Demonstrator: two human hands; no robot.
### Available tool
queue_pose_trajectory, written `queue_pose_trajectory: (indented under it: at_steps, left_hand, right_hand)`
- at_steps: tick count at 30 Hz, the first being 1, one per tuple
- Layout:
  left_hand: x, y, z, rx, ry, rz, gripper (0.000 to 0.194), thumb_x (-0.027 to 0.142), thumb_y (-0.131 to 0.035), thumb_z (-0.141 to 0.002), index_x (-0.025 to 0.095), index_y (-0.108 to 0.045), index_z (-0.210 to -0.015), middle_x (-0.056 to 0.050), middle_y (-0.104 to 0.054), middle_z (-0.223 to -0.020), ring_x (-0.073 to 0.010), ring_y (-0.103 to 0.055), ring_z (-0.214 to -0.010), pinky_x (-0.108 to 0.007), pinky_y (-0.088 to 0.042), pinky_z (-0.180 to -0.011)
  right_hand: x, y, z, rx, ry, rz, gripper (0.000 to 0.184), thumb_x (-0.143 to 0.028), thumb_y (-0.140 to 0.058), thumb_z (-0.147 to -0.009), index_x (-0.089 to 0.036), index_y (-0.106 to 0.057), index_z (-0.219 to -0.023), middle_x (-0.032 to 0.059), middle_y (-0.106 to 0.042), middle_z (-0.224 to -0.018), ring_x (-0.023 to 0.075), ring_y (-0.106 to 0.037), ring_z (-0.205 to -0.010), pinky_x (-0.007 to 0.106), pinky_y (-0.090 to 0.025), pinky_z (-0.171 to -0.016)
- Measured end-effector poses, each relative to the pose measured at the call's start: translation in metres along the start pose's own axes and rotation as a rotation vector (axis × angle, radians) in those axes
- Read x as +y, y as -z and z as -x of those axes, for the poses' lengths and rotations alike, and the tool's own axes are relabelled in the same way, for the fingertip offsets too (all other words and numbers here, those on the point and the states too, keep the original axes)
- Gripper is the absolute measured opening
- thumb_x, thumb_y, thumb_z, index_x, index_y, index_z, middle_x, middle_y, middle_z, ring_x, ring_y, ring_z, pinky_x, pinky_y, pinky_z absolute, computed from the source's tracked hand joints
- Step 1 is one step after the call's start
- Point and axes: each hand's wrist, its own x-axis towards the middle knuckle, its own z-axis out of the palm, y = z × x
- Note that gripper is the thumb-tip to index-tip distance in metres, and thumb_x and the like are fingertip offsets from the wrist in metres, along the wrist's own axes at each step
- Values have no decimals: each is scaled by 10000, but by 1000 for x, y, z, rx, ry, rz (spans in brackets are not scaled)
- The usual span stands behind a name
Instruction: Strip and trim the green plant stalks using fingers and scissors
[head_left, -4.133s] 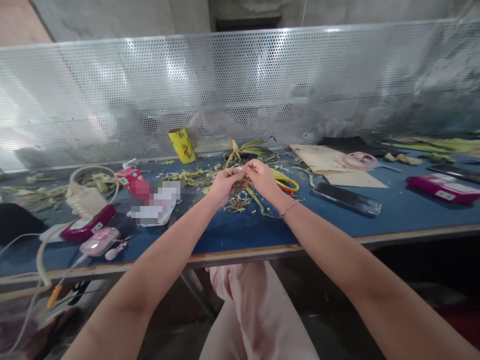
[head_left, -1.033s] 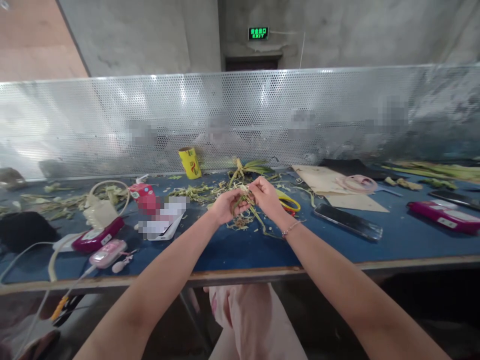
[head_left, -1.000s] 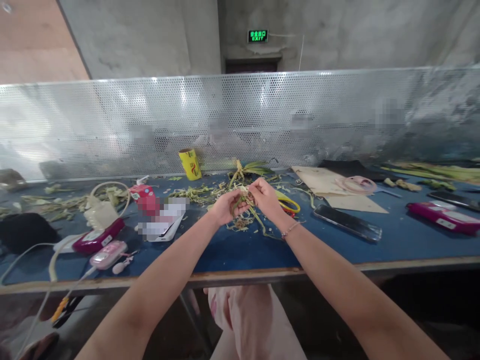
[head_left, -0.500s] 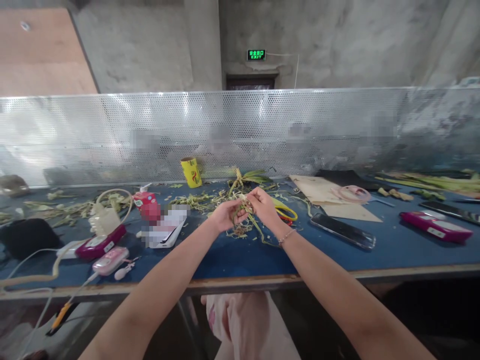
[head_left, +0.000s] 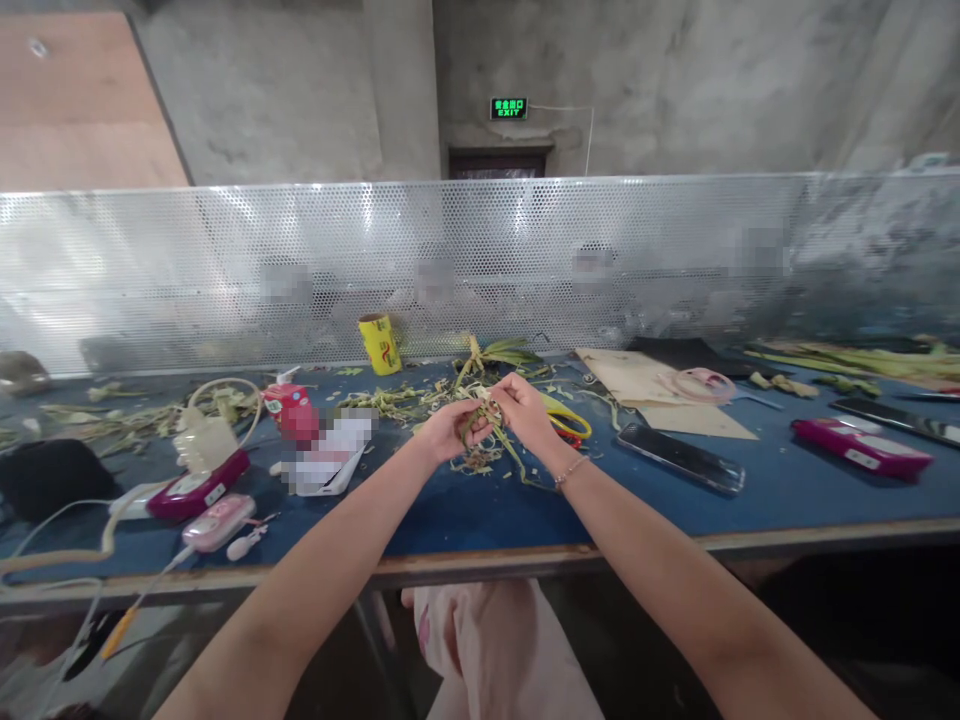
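Observation:
Above the blue table (head_left: 465, 510), my left hand (head_left: 448, 430) and my right hand (head_left: 525, 412) meet over a small bundle of green-yellow plant strips (head_left: 477, 422). Both hands are closed on the bundle, fingers pinching it from either side. A long strip hangs from it down to the table. Under the hands lies a heap of plant trimmings (head_left: 474, 460). Yellow-handled scissors (head_left: 564, 420) lie just right of my right hand.
A yellow can (head_left: 379, 344) stands by the perforated metal screen (head_left: 480, 260). Left: a red bottle (head_left: 292, 412), pink devices (head_left: 187, 484) and cables. Right: a black phone (head_left: 681, 458), brown paper (head_left: 652, 378), a pink ring (head_left: 702, 384), a magenta case (head_left: 861, 446).
My hands stay on the plant bundle, fingers shifting slightly. The head has tilted upward, so the wall and exit sign show more.

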Motion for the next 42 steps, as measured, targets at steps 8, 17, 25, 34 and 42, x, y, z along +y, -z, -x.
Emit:
queue_pose_trajectory:
  at_steps: [8, 17, 25, 34, 42]
  left_hand:
    - [-2, 2, -5, 49, -13, -86, 67, 98, -522, -744, 109, -586, -730, -29, -629, -611, -68, -562, -478, -212, -534, -587]
    - [1, -3, -1, 16, -41, -71, 61, 153, -525, -766, 129, -580, -774, -22, -624, -624, -66, -552, -486, -209, -529, -589]
    - [0, 1, -5, 55, -172, -137, 70, 142, -601, -693, 136, -553, -745, 11, -582, -590, -42, -503, -446, -203, -518, -563]
    - [-8, 1, -14, 227, -369, -322, 218, 273, -674, -586, 149, -503, -637, 49, -502, -503, -39, -443, -387, -189, -433, -458]
    - [-10, 0, -18, 399, -407, -329, 145, 144, -585, -593, 145, -452, -534, 53, -432, -413, -34, -373, -344, -163, -288, -376]
  right_hand:
    - [1, -1, 1, -2, -15, 46, 188, -368, -542, -737, -210, -457, -682, -53, -482, -523, 76, -381, -416, 218, -282, -403]
    - [1, 3, -1, 0, -6, 91, 155, -347, -509, -756, -212, -459, -699, -59, -462, -512, 69, -345, -390, 217, -274, -390]
    - [9, 5, -3, -77, -58, 133, 227, -441, -493, -769, -219, -458, -800, -72, -439, -509, 66, -319, -363, 212, -268, -377]
    - [14, 5, -3, -164, 85, 513, 297, -410, -492, -768, -176, -468, -587, -36, -408, -514, 88, -343, -497, 229, -267, -493]
    - [11, 1, 3, -282, 84, 495, 192, -296, -461, -774, -172, -484, -629, -51, -396, -502, 84, -355, -502, 215, -270, -509]
